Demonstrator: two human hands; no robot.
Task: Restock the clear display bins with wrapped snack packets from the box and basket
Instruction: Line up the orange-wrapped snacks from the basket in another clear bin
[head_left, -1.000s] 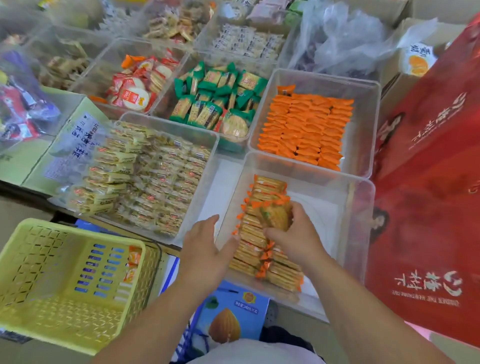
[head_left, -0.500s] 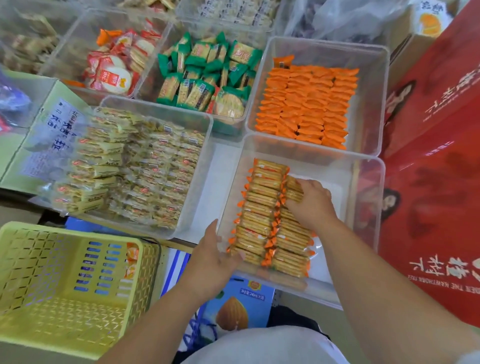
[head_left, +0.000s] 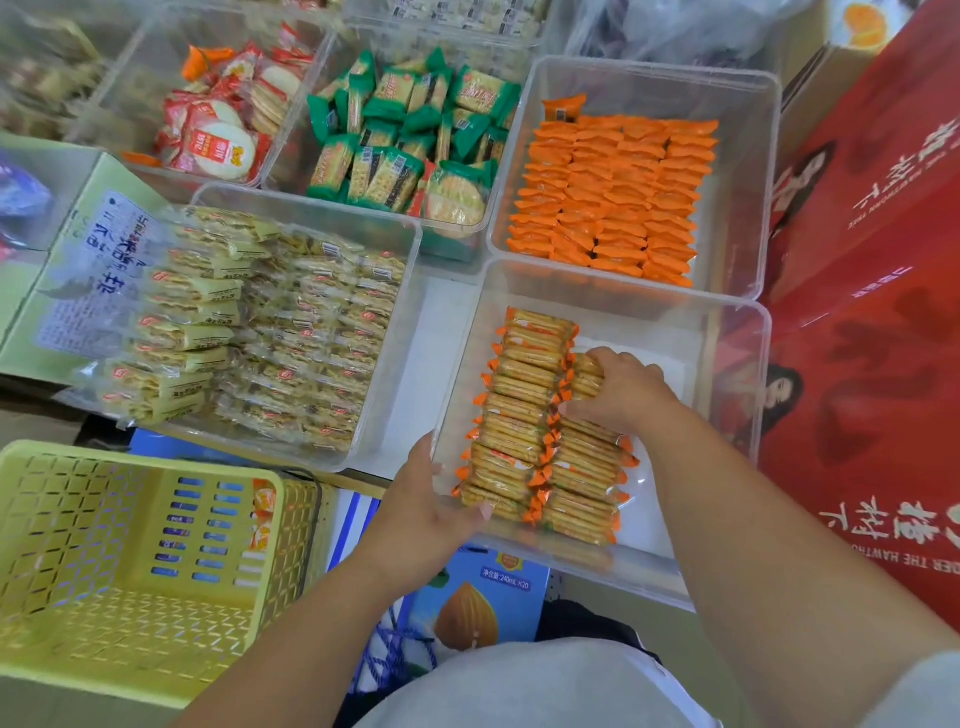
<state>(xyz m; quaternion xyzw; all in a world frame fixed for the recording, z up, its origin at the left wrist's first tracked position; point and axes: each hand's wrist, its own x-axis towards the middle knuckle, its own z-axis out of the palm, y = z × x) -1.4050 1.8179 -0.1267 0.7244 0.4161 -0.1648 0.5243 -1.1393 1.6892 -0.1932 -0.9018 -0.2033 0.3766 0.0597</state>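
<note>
**Restocking the near right bin.** Orange-edged cracker packets (head_left: 519, 415) stand on edge in two rows in the near right clear bin (head_left: 737, 364). The right hand (head_left: 623, 395) has its fingers curled round a held stack (head_left: 587, 374) at the far end of the shorter right row. The left hand (head_left: 421, 514) grips the bin's near left corner. Recommended: seat the stack upright and flush against its row before letting go, bracing the bin throughout. Obscured: the right fingertips and the number of packets held. The yellow basket (head_left: 130, 571), near left, shows only a few packets against its right wall.

Five clear bins (head_left: 649, 322) (others cropped); one basket (head_left: 130, 613).
</note>
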